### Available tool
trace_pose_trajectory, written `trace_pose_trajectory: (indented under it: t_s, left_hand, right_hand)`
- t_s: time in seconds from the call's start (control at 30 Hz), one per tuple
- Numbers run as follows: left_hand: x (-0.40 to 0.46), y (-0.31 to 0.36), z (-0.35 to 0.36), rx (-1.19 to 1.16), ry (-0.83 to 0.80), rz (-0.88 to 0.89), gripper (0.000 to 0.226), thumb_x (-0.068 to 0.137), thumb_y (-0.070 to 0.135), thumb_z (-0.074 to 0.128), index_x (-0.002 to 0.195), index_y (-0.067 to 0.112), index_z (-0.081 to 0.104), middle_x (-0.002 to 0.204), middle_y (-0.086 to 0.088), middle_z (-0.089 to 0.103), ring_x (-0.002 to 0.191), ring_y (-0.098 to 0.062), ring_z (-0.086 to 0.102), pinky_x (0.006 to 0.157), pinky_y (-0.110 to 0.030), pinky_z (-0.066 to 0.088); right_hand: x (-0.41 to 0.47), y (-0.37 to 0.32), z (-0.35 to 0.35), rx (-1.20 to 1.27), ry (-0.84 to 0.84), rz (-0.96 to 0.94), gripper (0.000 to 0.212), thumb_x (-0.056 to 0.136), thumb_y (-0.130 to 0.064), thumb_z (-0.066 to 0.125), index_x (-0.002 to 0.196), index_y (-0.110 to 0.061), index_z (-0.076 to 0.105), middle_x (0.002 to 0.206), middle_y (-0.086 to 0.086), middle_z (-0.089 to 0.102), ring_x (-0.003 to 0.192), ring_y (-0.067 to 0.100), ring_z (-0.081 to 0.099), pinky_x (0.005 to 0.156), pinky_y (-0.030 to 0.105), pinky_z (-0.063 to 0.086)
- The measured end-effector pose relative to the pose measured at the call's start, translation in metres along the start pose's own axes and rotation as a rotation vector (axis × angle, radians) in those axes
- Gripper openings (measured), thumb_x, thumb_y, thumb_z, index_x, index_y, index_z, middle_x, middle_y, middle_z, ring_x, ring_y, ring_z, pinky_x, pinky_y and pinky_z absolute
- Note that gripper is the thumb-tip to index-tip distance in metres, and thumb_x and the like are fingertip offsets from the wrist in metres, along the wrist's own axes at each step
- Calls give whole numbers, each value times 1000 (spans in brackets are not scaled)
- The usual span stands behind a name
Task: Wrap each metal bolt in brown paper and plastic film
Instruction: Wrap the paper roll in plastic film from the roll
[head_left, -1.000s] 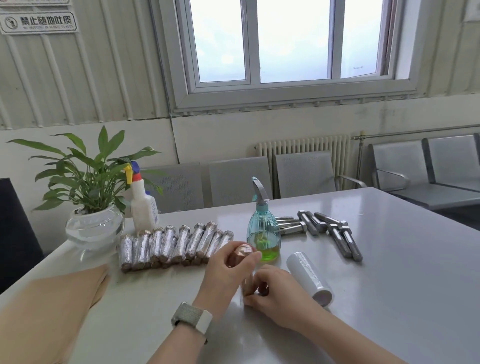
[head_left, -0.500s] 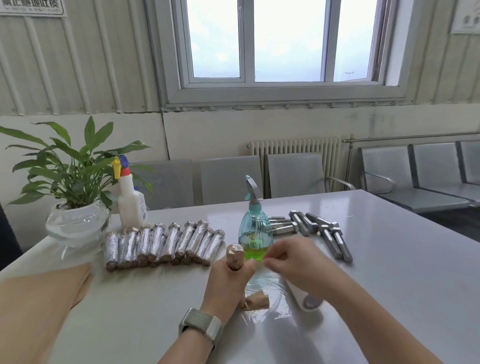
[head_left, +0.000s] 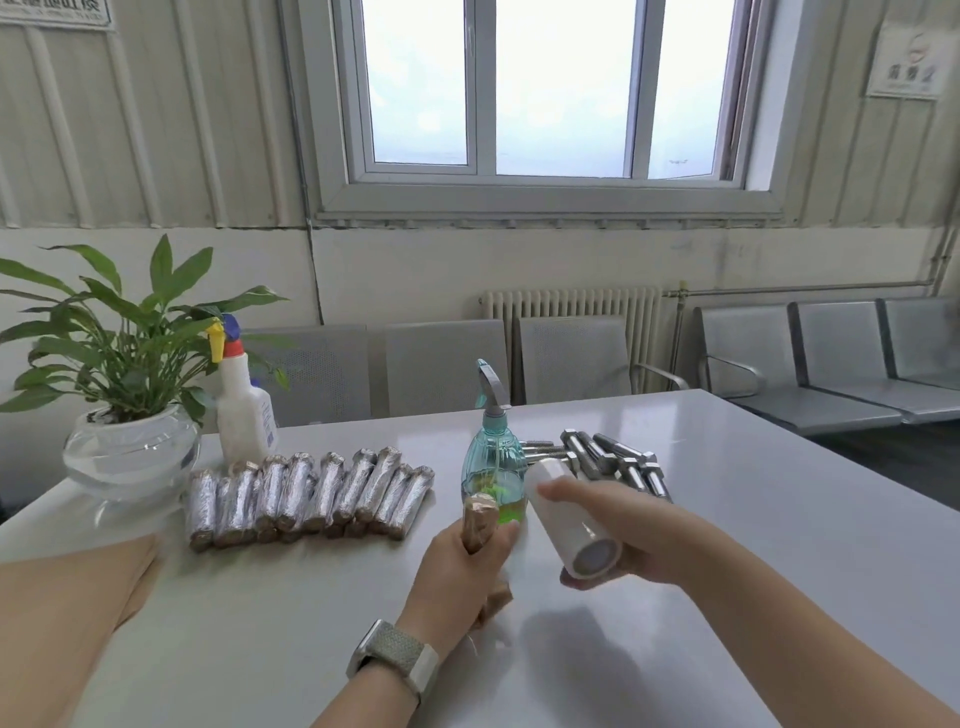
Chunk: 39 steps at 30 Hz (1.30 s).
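Filling the lower half of the frame, a white table (head_left: 727, 519) carries everything in play. At the lower left edge a stack of brown paper (head_left: 57, 613) lies flat on it. At the left of the frame sits a potted plant (head_left: 119, 364) in a glass bowl, with a white spray bottle (head_left: 244, 410) just to its right. Below that bottle, left of centre, a row of wrapped bolts (head_left: 306, 493) lies side by side, each touching its neighbour, their film glinting silver. Right of the row, near the middle of the frame, stands a blue-green spray bottle (head_left: 491, 462) with green liquid in its base. Behind and to the right of it lies a cluster of bare metal bolts (head_left: 613, 462), partly hidden by the roll.

The right hand (head_left: 639, 535), just right of centre, holds a white roll of plastic film (head_left: 571, 525) off the table, fingers curled around it from the far side, the roll's open core facing the camera. The left hand (head_left: 457, 566), at centre bottom with a wristwatch (head_left: 395, 657) on its wrist, grips a paper-wrapped bolt (head_left: 480, 519) roughly upright, fingers clamped around the shaft; its brown top pokes above the fist and its lower end shows below. Whether film runs from the roll to this bolt I cannot tell.
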<state>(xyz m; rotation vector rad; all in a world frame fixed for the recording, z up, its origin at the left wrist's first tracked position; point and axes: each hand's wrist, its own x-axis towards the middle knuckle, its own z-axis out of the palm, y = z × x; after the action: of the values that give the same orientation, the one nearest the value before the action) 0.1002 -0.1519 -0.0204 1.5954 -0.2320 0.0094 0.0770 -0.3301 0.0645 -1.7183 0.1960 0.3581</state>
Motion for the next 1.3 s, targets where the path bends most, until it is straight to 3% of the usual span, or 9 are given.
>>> trace_pose_trajectory:
  t_s: [0.2, 0.63, 0.77, 0.9, 1.0, 1.07, 1.13, 1.2, 1.3]
  left_hand:
    - [0, 3, -3, 16, -94, 68, 69, 63, 70, 69, 90, 7, 68, 77, -9, 72, 55, -16, 66, 47, -21, 46]
    - [-15, 19, -30, 167, -145, 79, 40, 75, 66, 61, 70, 27, 58, 46, -4, 55, 29, -18, 42, 35, -18, 30]
    - [-27, 32, -63, 262, -176, 111, 38, 71, 76, 57, 76, 38, 54, 48, 3, 50, 31, -15, 36, 32, -18, 27]
    - [-47, 24, -87, 278, -164, -6, 55, 68, 74, 61, 94, 29, 45, 57, 8, 44, 40, -8, 36, 36, -17, 28]
    - [-52, 20, -97, 156, -193, -107, 28, 75, 58, 61, 94, 47, 44, 57, 2, 43, 40, -14, 31, 39, -19, 21]
    - [-50, 20, -100, 69, -198, -181, 31, 80, 44, 54, 107, 53, 41, 54, -1, 44, 40, -15, 30, 43, -24, 17]
    - [-51, 21, -102, -21, -271, -216, 33, 93, 24, 40, 125, 31, 43, 56, -2, 47, 41, -15, 36, 40, -21, 24]
    - [-57, 23, -105, -42, -368, -196, 33, 92, 22, 42, 122, 10, 51, 63, -3, 52, 51, -18, 46, 46, -25, 38]
    - [-66, 31, -110, -13, -452, -143, 34, 88, 30, 54, 117, 12, 59, 78, -4, 61, 72, -23, 58, 67, -31, 51]
  right_hand:
    - [0, -22, 8, -77, -81, -69, 45, 85, -42, 69, 111, -7, 56, 87, 18, 65, 58, 28, 66, 51, 29, 54]
    - [5, -19, 16, 57, -152, -81, 56, 76, -47, 74, 111, -7, 58, 64, 9, 65, 56, 26, 60, 54, 28, 49]
    - [7, -16, 34, 84, -216, -84, 61, 73, -55, 74, 108, -7, 60, 67, 9, 66, 57, 26, 60, 56, 30, 49]
    - [11, -16, 58, 10, -272, -110, 70, 73, -62, 72, 113, -7, 59, 75, 11, 66, 60, 26, 61, 53, 29, 50]
    - [11, -14, 69, -57, -257, -113, 71, 66, -63, 73, 113, -11, 59, 74, 9, 68, 60, 24, 62, 51, 27, 51]
    - [11, -15, 71, -80, -249, -113, 69, 66, -61, 72, 112, -11, 59, 73, 10, 67, 58, 23, 62, 49, 26, 49]
    - [10, -21, 69, -110, -248, -117, 64, 73, -59, 70, 112, -9, 59, 75, 10, 66, 57, 23, 61, 48, 26, 48]
    - [8, -28, 66, -167, -246, -132, 62, 77, -57, 69, 115, -9, 58, 78, 12, 66, 58, 23, 61, 47, 27, 48]
    - [5, -36, 62, -269, -241, -150, 67, 72, -56, 70, 116, -8, 56, 80, 12, 64, 55, 22, 59, 45, 27, 46]
